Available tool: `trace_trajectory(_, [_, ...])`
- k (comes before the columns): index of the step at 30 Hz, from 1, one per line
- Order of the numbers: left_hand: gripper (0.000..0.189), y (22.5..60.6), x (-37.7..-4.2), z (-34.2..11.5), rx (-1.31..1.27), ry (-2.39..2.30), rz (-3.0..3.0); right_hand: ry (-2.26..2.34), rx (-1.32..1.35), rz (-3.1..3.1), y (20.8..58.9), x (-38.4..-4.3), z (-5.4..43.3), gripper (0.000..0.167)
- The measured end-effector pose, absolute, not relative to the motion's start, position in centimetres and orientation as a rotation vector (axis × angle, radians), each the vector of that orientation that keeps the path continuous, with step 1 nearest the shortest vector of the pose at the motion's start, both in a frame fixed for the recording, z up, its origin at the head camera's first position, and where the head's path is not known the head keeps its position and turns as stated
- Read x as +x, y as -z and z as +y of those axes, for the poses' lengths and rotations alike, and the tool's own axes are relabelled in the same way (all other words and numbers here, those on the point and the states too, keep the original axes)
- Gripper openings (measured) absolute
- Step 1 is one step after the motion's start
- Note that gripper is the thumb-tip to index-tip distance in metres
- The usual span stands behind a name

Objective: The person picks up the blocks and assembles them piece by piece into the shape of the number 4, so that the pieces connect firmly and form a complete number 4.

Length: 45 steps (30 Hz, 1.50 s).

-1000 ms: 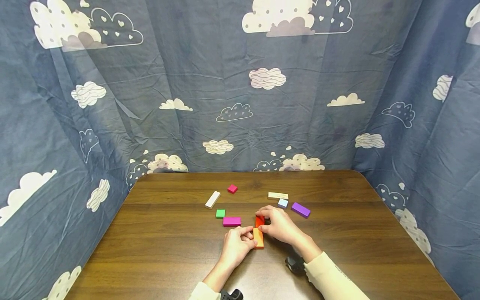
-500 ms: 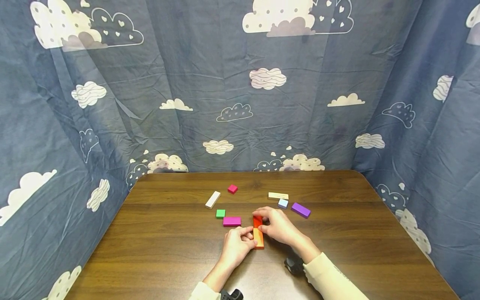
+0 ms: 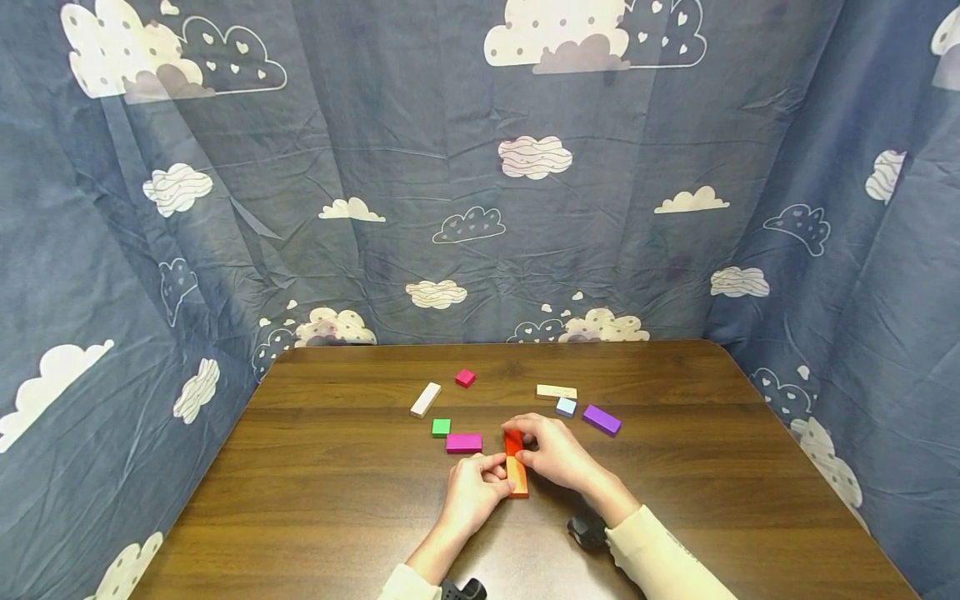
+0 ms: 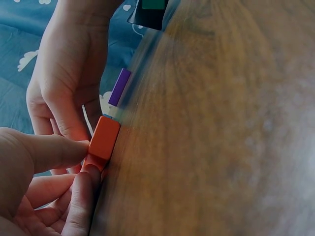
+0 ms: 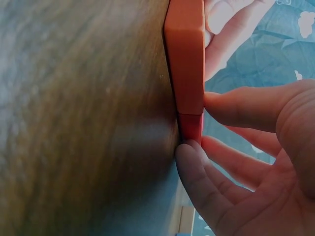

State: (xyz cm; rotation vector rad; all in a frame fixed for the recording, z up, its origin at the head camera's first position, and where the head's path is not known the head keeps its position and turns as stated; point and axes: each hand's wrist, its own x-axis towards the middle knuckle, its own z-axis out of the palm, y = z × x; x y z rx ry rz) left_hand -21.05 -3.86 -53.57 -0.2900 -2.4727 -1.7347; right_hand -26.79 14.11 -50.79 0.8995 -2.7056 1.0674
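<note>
On the table lies an orange block (image 3: 517, 477), its long side pointing away from me. My left hand (image 3: 472, 493) grips it from the left, thumb and fingertips on its near part. End to end with it, on the far side, is a red block (image 3: 513, 442), which leans slightly left of the orange one's line. My right hand (image 3: 558, 452) holds this red block, index finger at the far end and thumb close to the seam. In the right wrist view the ends of the red block (image 5: 191, 129) and orange block (image 5: 186, 69) meet at a thin seam.
Left of the blocks lie a magenta block (image 3: 464, 443), a green square (image 3: 441, 427), a white block (image 3: 425, 400) and a crimson square (image 3: 465, 378). Farther right are a cream block (image 3: 557, 392), a light blue square (image 3: 566, 407) and a purple block (image 3: 602, 420). A cloud-print curtain (image 3: 465, 275) hangs behind.
The right hand has shifted the red block a little to the left, its far end most. The left hand and the orange block have stayed in place.
</note>
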Motion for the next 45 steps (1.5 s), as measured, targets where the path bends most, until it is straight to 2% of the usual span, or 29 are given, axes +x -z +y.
trace_trajectory(45, [0.040, 53.52, -21.07, -4.03, -0.278, 1.771, -2.464, -1.061, 0.886, -2.691, 50.31, -26.57, 14.54, 0.045])
